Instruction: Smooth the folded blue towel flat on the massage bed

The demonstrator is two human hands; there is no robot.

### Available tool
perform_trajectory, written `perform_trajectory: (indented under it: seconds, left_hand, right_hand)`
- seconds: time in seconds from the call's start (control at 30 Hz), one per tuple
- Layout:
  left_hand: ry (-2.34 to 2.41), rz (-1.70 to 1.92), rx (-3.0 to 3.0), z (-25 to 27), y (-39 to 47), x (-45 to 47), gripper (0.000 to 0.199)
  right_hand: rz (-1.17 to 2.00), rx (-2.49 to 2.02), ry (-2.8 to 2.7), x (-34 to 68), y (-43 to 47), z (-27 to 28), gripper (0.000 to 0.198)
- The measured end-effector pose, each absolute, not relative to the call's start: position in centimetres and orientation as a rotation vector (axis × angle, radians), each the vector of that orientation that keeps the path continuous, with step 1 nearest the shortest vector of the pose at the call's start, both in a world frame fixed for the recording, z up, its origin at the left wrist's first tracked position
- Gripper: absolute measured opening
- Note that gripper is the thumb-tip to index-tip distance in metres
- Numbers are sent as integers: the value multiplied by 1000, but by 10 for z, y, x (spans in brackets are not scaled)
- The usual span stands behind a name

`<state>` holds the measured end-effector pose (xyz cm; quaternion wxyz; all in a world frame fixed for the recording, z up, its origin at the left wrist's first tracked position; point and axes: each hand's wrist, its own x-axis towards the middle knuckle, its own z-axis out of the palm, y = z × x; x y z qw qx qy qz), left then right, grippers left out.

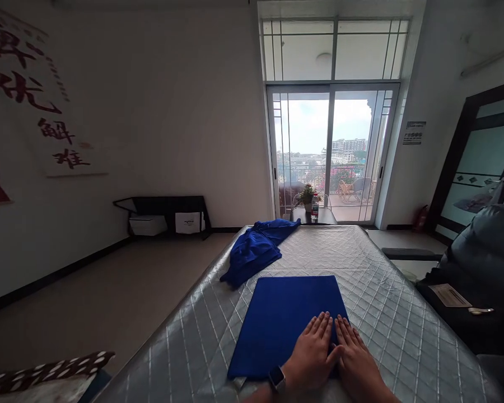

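Observation:
A blue cloth (285, 313), folded into a neat flat rectangle, lies on the silver quilted cover (386, 313). My left hand (315, 342), with a watch at its wrist, rests flat on the right part of the cloth, fingers stretched out. Beside it, my right hand (355, 350) lies flat along the cloth's right edge, its fingers straight too. Neither hand grips anything, and the thumbs are close together. Beyond the folded piece, a crumpled blue cloth (254, 249) lies at the far left of the covered surface.
At the far end stand a potted plant (306, 195) and a water bottle (315, 208) on a small table. A dark armchair (483, 257) is to the right. A patterned brown cushion (42, 375) shows at lower left. A black rack (168, 207) stands by the wall.

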<state>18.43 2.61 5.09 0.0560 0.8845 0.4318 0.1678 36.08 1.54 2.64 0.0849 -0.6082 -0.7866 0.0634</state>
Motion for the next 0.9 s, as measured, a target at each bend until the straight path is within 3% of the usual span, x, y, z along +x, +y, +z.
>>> perform_trajectory:
  seconds: [0.2, 0.6, 0.9]
  left_hand:
    - [1358, 473, 2631, 47, 24, 193, 67]
    - [1985, 290, 2371, 17, -1, 17, 73]
    - [1981, 254, 2296, 24, -5, 17, 83]
  right_hand:
    - [190, -1806, -2366, 361, 18, 27, 63]
    - [270, -1825, -2339, 360, 16, 38, 68]
    - [231, -1880, -2358, 358, 15, 41, 68]
